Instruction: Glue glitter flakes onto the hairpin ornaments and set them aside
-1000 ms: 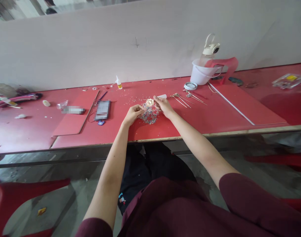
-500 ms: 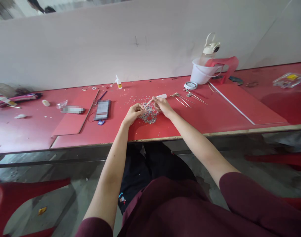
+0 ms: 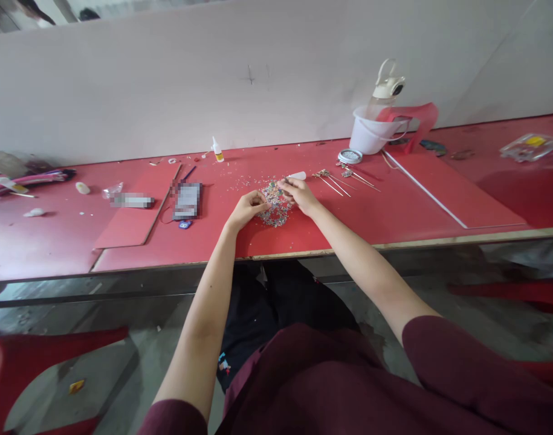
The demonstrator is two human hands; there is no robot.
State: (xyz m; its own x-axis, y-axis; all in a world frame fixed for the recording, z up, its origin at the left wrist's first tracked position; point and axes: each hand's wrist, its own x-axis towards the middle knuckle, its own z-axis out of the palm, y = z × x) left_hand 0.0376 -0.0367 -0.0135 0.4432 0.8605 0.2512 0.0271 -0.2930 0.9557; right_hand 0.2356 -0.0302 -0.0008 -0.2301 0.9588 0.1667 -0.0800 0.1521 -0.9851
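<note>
My left hand (image 3: 249, 208) is over the left side of a heap of small glittery beads (image 3: 276, 219), thumb and fingers drawn together. Whatever is between those fingertips is too small to name. My right hand (image 3: 298, 194) is pinched at the upper right of the heap. A small greenish, shiny piece (image 3: 273, 186) shows at its fingertips, but I cannot tell whether it is held or lies among the beads. Behind the right fingers a white, flat-ended piece (image 3: 298, 176) sticks out. Beside that hand lie several thin metal pins with ornamented heads (image 3: 324, 174).
A small glue bottle (image 3: 217, 150) stands near the wall. A round tin (image 3: 350, 156) and a white bucket (image 3: 369, 133) holding a drink bottle (image 3: 387, 90) are at the back right. A blurred phone-like slab (image 3: 188, 201) lies left, by a red board (image 3: 138, 226).
A thin pale strip that ran between my two hands no longer shows there. The greenish, shiny piece has come into view by my right fingertips. Both hands have hardly moved.
</note>
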